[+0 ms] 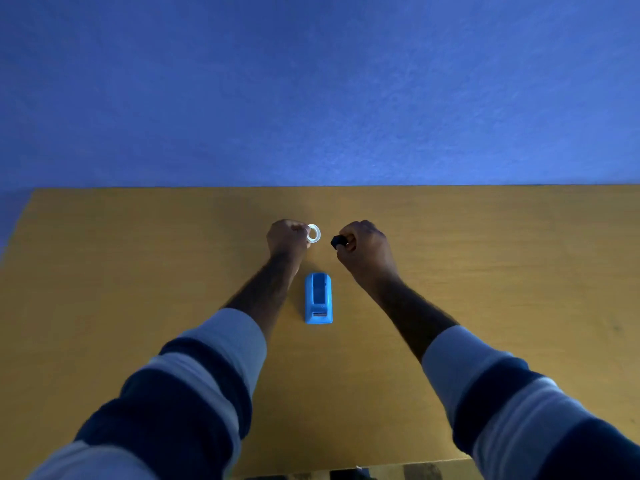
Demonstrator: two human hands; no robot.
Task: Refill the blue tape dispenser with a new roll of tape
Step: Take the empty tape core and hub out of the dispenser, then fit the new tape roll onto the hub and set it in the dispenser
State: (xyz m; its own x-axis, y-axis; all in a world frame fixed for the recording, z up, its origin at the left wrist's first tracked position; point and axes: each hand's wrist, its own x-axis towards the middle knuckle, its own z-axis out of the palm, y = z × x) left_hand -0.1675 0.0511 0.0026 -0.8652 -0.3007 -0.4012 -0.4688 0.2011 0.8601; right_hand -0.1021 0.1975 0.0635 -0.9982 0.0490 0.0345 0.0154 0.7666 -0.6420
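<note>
The blue tape dispenser (318,298) stands on the wooden table (138,271), its open slot facing up and no roll showing in it. Beyond it, my left hand (287,239) pinches a small clear ring of tape (313,233) by its left edge. A short gap to the right, my right hand (363,245) is closed around a small black piece (338,241), which pokes out toward the ring. Both hands hover above the table, apart from each other and from the dispenser.
A blue wall (311,91) rises straight behind the table's far edge. The table's left edge runs diagonally at the left, and its near edge shows at the bottom. Striped sleeves cover both forearms.
</note>
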